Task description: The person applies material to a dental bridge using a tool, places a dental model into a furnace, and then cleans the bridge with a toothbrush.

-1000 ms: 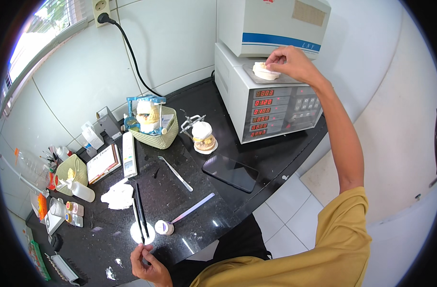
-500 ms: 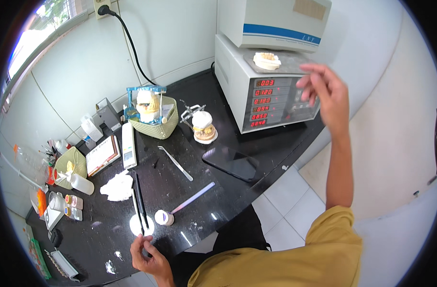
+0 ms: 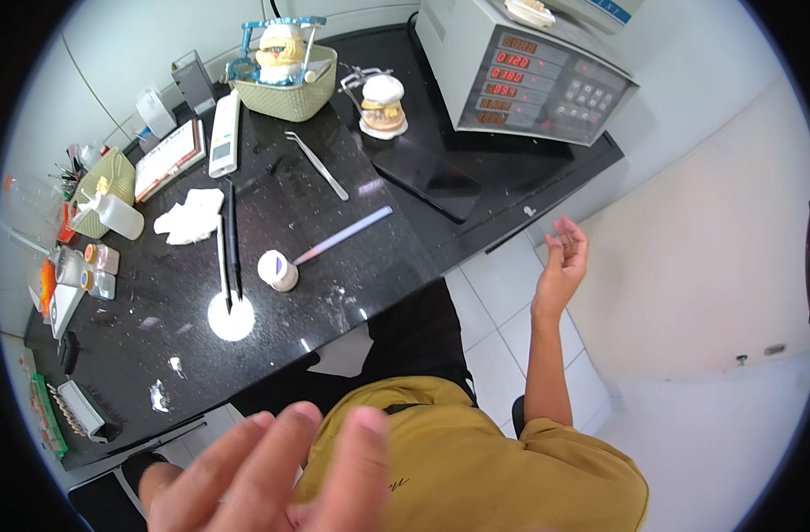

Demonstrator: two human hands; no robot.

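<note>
My left hand is raised close to the camera at the bottom, fingers spread, holding nothing. My right hand hangs open in the air to the right of the black counter, over the tiled floor, also holding nothing. On the counter in front of me lie a small white jar, two thin brushes resting on a round white dish, and a long pale lilac stick. A dental cast sits on top of the grey furnace with red displays.
A dental model on an articulator, a green basket with another model, metal tweezers, a dark phone, a crumpled tissue, a squeeze bottle and small jars stand about the counter.
My right hand left the cast on top of the furnace and dropped down to the right of the counter. My left hand came off the counter's edge and rose toward the camera.
</note>
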